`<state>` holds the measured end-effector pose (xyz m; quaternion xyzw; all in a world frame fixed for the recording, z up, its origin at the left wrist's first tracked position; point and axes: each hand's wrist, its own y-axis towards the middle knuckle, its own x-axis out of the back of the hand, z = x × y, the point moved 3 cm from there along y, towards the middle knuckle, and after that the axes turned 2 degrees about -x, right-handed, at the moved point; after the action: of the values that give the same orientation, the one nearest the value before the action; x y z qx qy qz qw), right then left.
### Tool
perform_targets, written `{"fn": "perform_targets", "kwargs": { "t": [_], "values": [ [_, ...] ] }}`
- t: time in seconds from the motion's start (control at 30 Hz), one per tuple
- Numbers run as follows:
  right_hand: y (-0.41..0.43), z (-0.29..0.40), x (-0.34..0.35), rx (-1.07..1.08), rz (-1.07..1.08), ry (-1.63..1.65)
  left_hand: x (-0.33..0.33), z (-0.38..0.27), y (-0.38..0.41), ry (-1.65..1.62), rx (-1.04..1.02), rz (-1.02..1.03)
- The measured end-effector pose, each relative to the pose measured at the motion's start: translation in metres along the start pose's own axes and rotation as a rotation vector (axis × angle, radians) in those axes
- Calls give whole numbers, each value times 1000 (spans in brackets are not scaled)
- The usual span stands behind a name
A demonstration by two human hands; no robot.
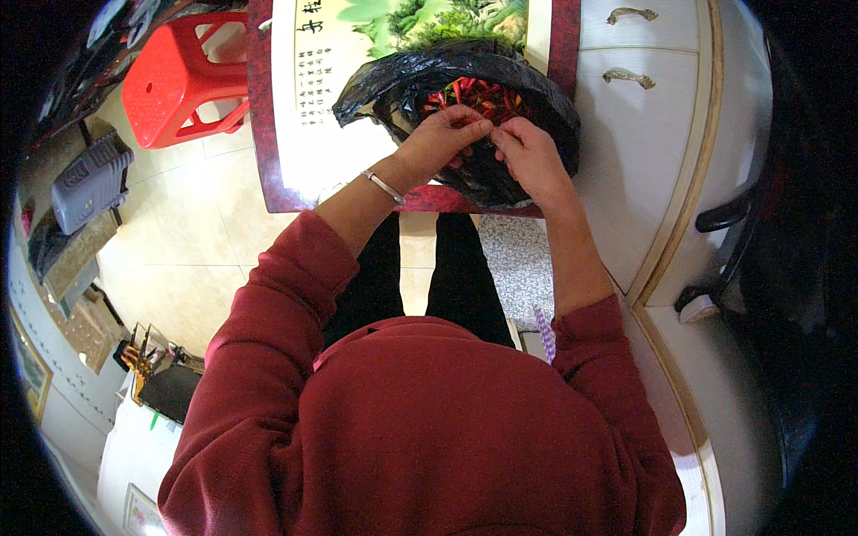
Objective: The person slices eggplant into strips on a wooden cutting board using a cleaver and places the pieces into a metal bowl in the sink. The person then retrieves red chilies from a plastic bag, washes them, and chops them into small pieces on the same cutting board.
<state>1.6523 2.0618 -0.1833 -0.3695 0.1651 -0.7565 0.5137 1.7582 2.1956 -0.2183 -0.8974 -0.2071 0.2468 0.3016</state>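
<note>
A black plastic bag [429, 65] lies with its mouth spread on the table, and red chili peppers [474, 90], some partly green, fill its far part. My left hand [450, 134] reaches over the bag from the left, thumb and forefinger pinched together. From the right, my right hand [526, 149] meets it, fingertips almost touching over the near side of the peppers. Whatever may be between the fingertips is too small or hidden to make out. A silver bangle [383, 187] circles my left wrist.
The table [268, 134] has a dark red border and a printed landscape top with writing. A red plastic stool [157, 84] stands left of it. White cabinet drawers [643, 74] with metal handles adjoin the right side. A speckled grey mat [516, 268] lies below.
</note>
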Motion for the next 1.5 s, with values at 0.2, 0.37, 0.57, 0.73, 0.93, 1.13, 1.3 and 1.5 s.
{"fn": "perform_targets", "kwargs": {
  "t": [0.2, 0.37, 0.57, 0.73, 0.93, 1.13, 1.3, 1.5],
  "values": [
    [2, -4, -22, 153, -273, -499, -1, 8, 1, 622, -467, -300],
    [27, -5, -14, 312, -489, -577, 3, 3, -9, 3, -231, -180],
    [67, -21, -23, 256, -280, -730, 18, 6, -15, -273, -51, -101],
    [59, -22, -21, 306, -339, -662, 19, 5, -11, -268, -81, -53],
    [37, -19, -10, 320, -424, -443, 12, 7, -10, -159, -28, -174],
    [-18, -4, -7, 93, -227, 125, -12, 2, -10, -350, 43, -76],
    [-30, 3, -8, 56, -231, 261, -14, 11, -8, -450, 51, -25],
    [-38, 22, -13, 83, -63, 335, -7, 2, -23, -556, 90, 206]
  ]
}}
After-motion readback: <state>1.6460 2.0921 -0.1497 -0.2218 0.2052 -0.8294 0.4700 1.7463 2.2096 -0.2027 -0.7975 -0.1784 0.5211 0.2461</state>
